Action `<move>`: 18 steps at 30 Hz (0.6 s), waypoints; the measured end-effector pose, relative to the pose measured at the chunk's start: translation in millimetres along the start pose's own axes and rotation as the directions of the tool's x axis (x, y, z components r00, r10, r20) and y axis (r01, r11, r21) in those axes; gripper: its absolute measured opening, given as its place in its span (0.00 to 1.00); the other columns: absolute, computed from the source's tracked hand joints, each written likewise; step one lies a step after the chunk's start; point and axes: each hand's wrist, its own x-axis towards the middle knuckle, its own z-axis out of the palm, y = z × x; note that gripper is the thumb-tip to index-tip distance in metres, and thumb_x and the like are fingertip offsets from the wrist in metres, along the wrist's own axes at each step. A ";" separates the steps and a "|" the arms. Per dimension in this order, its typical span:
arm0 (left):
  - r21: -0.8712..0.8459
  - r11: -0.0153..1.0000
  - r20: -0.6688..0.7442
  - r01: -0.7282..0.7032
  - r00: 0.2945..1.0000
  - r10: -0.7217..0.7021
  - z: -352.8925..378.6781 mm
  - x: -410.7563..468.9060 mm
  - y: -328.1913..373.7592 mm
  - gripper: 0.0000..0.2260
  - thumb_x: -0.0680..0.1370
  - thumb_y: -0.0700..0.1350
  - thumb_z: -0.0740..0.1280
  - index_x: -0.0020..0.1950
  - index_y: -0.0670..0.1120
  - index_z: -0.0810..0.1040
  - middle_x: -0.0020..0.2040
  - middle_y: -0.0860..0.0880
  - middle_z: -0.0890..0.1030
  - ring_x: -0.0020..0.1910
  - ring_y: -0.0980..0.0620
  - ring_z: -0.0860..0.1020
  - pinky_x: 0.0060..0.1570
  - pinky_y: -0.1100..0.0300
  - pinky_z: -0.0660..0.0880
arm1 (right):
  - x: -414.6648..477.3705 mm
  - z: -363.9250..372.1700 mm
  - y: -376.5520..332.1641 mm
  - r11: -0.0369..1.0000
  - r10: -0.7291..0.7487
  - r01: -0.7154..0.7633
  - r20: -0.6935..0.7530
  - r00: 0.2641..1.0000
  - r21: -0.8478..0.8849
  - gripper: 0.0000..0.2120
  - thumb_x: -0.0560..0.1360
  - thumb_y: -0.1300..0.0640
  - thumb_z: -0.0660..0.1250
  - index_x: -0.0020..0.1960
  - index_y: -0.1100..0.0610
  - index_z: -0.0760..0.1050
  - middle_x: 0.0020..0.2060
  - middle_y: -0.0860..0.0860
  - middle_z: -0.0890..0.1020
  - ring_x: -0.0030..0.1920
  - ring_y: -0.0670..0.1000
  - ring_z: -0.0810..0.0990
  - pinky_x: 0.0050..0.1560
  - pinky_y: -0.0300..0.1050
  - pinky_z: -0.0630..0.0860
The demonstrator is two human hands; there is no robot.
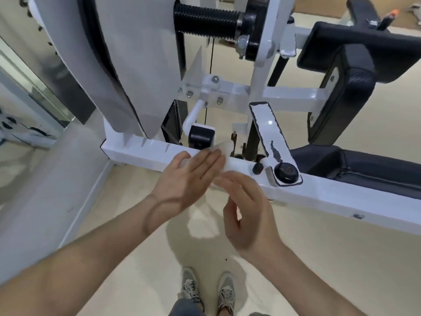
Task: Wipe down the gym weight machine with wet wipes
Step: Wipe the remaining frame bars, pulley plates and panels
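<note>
The white frame bar of the weight machine (141, 153) runs across the middle of the head view. My left hand (189, 172) lies flat with straight fingers on a white wet wipe (224, 147), which rests on the bar. My right hand (248, 210) hovers just right of it with loosely curled fingers, and its fingertips are blurred near the wipe's lower edge. Whether the right fingers pinch the wipe is unclear. Most of the wipe is hidden under my left palm.
A black knob (286, 171) and a white lever plate (271, 135) sit on the bar to the right of my hands. Black seat pads (341, 92) stand at the right. A white shroud (127, 71) rises at the left, beside a wall. My shoes (208, 290) stand on beige floor.
</note>
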 end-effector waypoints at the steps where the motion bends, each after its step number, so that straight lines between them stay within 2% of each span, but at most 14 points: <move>1: 0.046 0.998 0.000 -0.042 0.999 0.042 -1.8 6.6 1.5 0.18 0.79 0.39 0.58 0.70 0.42 0.69 0.68 0.48 0.75 0.65 0.51 0.75 0.51 0.54 0.67 | -16.7 -0.7 -1.2 0.989 0.120 -0.119 -0.010 0.993 0.087 0.23 0.68 0.72 0.57 0.57 0.57 0.79 0.55 0.51 0.79 0.55 0.48 0.79 0.54 0.35 0.73; 2: 0.076 0.994 0.004 -0.072 0.997 0.072 -3.3 14.5 4.9 0.19 0.79 0.37 0.54 0.70 0.41 0.69 0.67 0.47 0.76 0.63 0.50 0.76 0.47 0.54 0.67 | -30.3 0.1 -1.5 0.942 0.291 -0.285 -0.005 0.957 0.175 0.23 0.68 0.72 0.58 0.54 0.53 0.80 0.52 0.48 0.80 0.52 0.44 0.79 0.48 0.31 0.72; 3: 0.091 0.992 0.007 -0.089 0.996 0.089 -4.3 21.3 9.2 0.19 0.79 0.34 0.50 0.68 0.40 0.69 0.65 0.46 0.77 0.61 0.49 0.76 0.45 0.55 0.68 | -40.3 3.2 -0.1 0.848 0.475 -0.462 0.018 0.880 0.259 0.23 0.69 0.73 0.58 0.51 0.49 0.79 0.49 0.47 0.80 0.49 0.43 0.80 0.44 0.30 0.72; 4: 0.089 0.991 0.009 -0.101 0.995 0.100 -5.2 27.4 14.3 0.20 0.79 0.32 0.47 0.67 0.38 0.70 0.63 0.44 0.78 0.60 0.48 0.77 0.44 0.54 0.70 | -47.6 7.0 2.0 0.721 0.632 -0.611 0.052 0.773 0.328 0.24 0.70 0.74 0.58 0.49 0.47 0.79 0.47 0.46 0.81 0.47 0.42 0.80 0.40 0.30 0.71; 5: 0.089 0.990 0.003 -0.110 0.994 0.110 -6.0 32.0 18.5 0.20 0.79 0.32 0.46 0.66 0.37 0.71 0.61 0.43 0.78 0.59 0.47 0.77 0.44 0.54 0.71 | -51.5 10.6 4.6 0.606 0.729 -0.697 0.081 0.679 0.382 0.25 0.71 0.75 0.58 0.48 0.47 0.79 0.46 0.47 0.81 0.45 0.43 0.80 0.39 0.30 0.71; 6: 0.083 0.990 -0.008 -0.114 0.993 0.115 -6.4 34.8 21.5 0.20 0.80 0.32 0.46 0.66 0.37 0.71 0.59 0.43 0.78 0.58 0.46 0.77 0.45 0.53 0.72 | -52.1 13.4 6.4 0.534 0.779 -0.735 0.097 0.620 0.418 0.25 0.71 0.76 0.58 0.48 0.48 0.79 0.45 0.47 0.82 0.45 0.44 0.80 0.39 0.30 0.71; 9: 0.013 0.993 -0.048 -0.115 0.992 0.116 -6.9 34.1 19.8 0.17 0.80 0.34 0.51 0.64 0.39 0.73 0.56 0.45 0.78 0.55 0.48 0.78 0.47 0.53 0.72 | -39.5 21.1 3.4 0.391 0.835 -0.755 0.142 0.531 0.527 0.20 0.75 0.73 0.60 0.50 0.51 0.80 0.46 0.47 0.84 0.46 0.46 0.82 0.45 0.35 0.75; 12: -0.025 0.992 -0.050 -0.125 0.991 0.124 -7.8 23.4 -0.6 0.18 0.79 0.35 0.51 0.64 0.41 0.73 0.58 0.47 0.78 0.59 0.50 0.77 0.49 0.53 0.72 | -16.4 42.2 -14.4 0.067 0.829 -0.757 0.386 0.405 0.650 0.10 0.78 0.63 0.65 0.57 0.55 0.79 0.51 0.50 0.85 0.51 0.48 0.84 0.52 0.43 0.79; 14: -0.038 0.980 -0.056 -0.193 0.980 0.191 -6.8 9.0 -19.1 0.20 0.80 0.35 0.49 0.68 0.41 0.71 0.66 0.46 0.76 0.66 0.49 0.74 0.53 0.51 0.72 | -2.5 61.6 -28.3 -0.052 0.800 -0.709 0.454 0.392 0.703 0.11 0.78 0.57 0.66 0.59 0.57 0.79 0.54 0.51 0.84 0.55 0.49 0.83 0.53 0.44 0.77; 16: -0.081 0.973 -0.066 -0.216 0.975 0.211 -6.8 -9.9 -43.5 0.20 0.81 0.36 0.50 0.70 0.40 0.71 0.69 0.45 0.74 0.69 0.49 0.73 0.57 0.49 0.70 | 10.1 80.5 -42.2 -0.102 0.795 -0.626 0.442 0.416 0.773 0.11 0.78 0.53 0.66 0.58 0.57 0.79 0.54 0.51 0.84 0.58 0.49 0.81 0.55 0.44 0.76; 18: -0.089 0.969 -0.054 -0.229 0.973 0.225 -5.4 -26.0 -69.0 0.19 0.80 0.36 0.56 0.71 0.40 0.69 0.70 0.44 0.73 0.69 0.47 0.73 0.60 0.47 0.66 | 21.3 95.7 -54.0 -0.154 0.820 -0.540 0.412 0.397 0.827 0.11 0.79 0.54 0.66 0.57 0.59 0.79 0.56 0.52 0.84 0.59 0.49 0.81 0.58 0.46 0.76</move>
